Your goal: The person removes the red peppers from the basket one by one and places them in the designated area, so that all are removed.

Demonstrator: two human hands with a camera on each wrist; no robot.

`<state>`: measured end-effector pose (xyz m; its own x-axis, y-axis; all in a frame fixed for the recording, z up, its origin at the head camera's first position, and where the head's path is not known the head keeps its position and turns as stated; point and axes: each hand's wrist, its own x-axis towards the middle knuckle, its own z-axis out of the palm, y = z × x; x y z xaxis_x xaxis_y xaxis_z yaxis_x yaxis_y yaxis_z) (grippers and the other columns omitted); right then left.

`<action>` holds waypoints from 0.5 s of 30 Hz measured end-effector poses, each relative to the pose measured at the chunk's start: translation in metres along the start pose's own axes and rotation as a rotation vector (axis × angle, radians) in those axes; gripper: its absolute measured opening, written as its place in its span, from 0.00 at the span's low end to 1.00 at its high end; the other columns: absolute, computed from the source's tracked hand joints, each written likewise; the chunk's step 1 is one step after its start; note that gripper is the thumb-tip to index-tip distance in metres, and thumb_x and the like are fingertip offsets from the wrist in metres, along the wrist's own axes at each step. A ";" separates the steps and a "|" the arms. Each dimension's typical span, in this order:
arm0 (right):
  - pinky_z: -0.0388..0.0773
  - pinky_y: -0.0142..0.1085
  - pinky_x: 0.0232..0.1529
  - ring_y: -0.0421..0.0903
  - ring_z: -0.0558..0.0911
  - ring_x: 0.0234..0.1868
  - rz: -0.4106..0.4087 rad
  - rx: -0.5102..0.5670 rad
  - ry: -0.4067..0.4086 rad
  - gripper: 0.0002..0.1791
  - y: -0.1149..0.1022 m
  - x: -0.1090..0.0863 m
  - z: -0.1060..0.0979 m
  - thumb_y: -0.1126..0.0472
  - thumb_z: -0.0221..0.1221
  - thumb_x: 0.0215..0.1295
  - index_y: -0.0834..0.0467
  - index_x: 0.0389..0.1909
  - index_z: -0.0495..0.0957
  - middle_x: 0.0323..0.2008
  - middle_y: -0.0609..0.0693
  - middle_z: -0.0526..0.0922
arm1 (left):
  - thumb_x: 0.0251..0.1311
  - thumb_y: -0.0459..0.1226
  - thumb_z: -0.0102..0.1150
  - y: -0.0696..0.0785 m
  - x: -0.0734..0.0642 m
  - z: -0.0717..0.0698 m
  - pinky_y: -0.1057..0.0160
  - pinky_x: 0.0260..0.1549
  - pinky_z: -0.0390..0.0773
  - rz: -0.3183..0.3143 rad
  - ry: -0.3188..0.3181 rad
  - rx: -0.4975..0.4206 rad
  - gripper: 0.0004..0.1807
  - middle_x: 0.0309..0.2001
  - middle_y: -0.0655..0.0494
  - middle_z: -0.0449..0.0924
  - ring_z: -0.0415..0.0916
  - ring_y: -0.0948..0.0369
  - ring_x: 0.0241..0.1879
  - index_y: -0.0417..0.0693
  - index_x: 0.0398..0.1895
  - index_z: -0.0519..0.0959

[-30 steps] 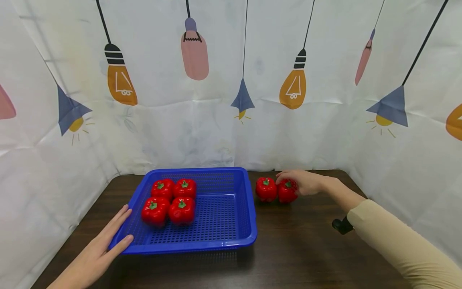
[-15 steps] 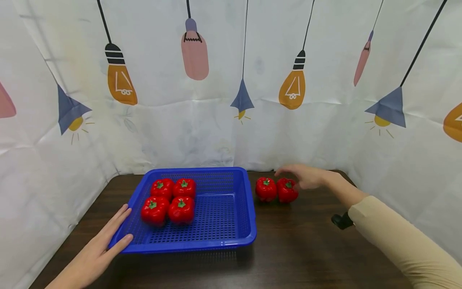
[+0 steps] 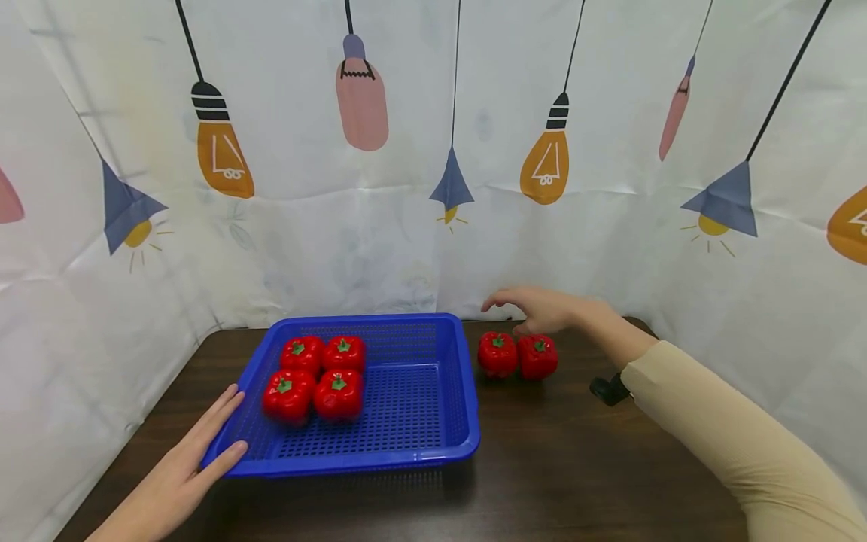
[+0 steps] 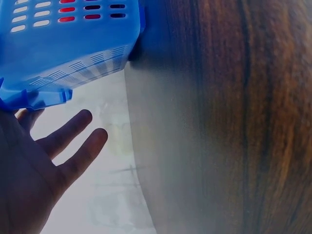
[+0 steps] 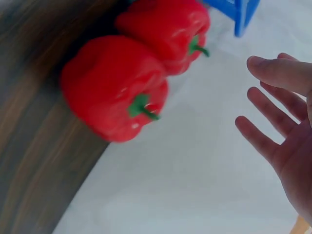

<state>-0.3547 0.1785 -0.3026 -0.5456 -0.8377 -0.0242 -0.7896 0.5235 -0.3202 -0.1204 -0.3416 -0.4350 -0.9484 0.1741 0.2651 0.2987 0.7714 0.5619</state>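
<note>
A blue plastic basket (image 3: 352, 462) stands on the table, with several red bell peppers (image 3: 289, 397) grouped in its left half. My left hand (image 3: 177, 473) rests along the basket's left rim at the front corner, its fingers straight and spread. Right of the basket, two more red bell peppers sit side by side: a left pepper (image 3: 497, 355) and a right pepper (image 3: 538, 357), both with green stems. Over and just behind them hovers my right hand (image 3: 545, 309), fingers apart and holding nothing; the right wrist view shows a gap between this hand (image 5: 287, 117) and both peppers.
The dark wooden table (image 3: 542, 482) reaches back to a white curtain (image 3: 352, 248) printed with hanging lamps, which also encloses both sides. A small black device (image 3: 609, 390) sits at the right wrist, under the sleeve's edge.
My right hand has let go of the right bell pepper, risen off it and moved left above the pair. The left hand stays at the basket's rim.
</note>
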 end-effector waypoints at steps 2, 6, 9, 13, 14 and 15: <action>0.72 0.53 0.63 0.54 0.75 0.64 -0.019 -0.012 -0.006 0.32 -0.008 0.008 -0.002 0.75 0.66 0.58 0.57 0.65 0.75 0.65 0.52 0.76 | 0.77 0.41 0.54 -0.001 0.000 0.000 0.84 0.57 0.34 0.007 0.007 0.010 0.38 0.83 0.49 0.42 0.32 0.84 0.72 0.58 0.84 0.50; 0.71 0.50 0.64 0.52 0.75 0.64 -0.052 -0.037 -0.028 0.31 -0.024 0.024 -0.004 0.73 0.66 0.60 0.56 0.65 0.75 0.65 0.51 0.76 | 0.77 0.40 0.54 -0.002 0.001 0.000 0.84 0.57 0.33 0.011 0.011 0.005 0.38 0.82 0.47 0.43 0.32 0.86 0.71 0.57 0.84 0.50; 0.70 0.48 0.66 0.52 0.74 0.66 -0.066 -0.065 -0.055 0.31 -0.036 0.037 -0.003 0.71 0.67 0.61 0.55 0.66 0.75 0.65 0.50 0.76 | 0.76 0.40 0.55 -0.002 0.001 0.000 0.84 0.57 0.33 0.009 0.012 0.010 0.38 0.82 0.47 0.43 0.32 0.87 0.70 0.57 0.84 0.50; 0.67 0.47 0.68 0.53 0.72 0.69 -0.079 -0.078 -0.102 0.31 -0.052 0.054 0.000 0.70 0.68 0.62 0.55 0.67 0.75 0.66 0.51 0.76 | 0.76 0.39 0.55 -0.002 0.002 0.000 0.85 0.57 0.34 0.017 0.014 0.012 0.38 0.82 0.47 0.43 0.32 0.87 0.70 0.57 0.84 0.51; 0.67 0.47 0.68 0.53 0.72 0.69 -0.081 -0.084 -0.114 0.31 -0.056 0.058 0.001 0.69 0.68 0.63 0.54 0.67 0.74 0.66 0.51 0.76 | 0.76 0.39 0.55 -0.001 0.002 0.000 0.85 0.56 0.34 0.017 0.013 0.013 0.38 0.82 0.47 0.43 0.32 0.87 0.70 0.57 0.84 0.50; 0.67 0.46 0.68 0.52 0.72 0.69 -0.084 -0.096 -0.125 0.31 -0.060 0.062 0.002 0.68 0.68 0.64 0.53 0.67 0.74 0.66 0.50 0.75 | 0.76 0.39 0.54 -0.001 0.002 0.000 0.85 0.56 0.34 0.019 0.013 0.011 0.38 0.82 0.47 0.43 0.32 0.87 0.70 0.57 0.84 0.50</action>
<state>-0.3407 0.0952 -0.2870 -0.4424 -0.8887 -0.1206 -0.8571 0.4586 -0.2346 -0.1228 -0.3424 -0.4349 -0.9410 0.1812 0.2857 0.3156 0.7746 0.5481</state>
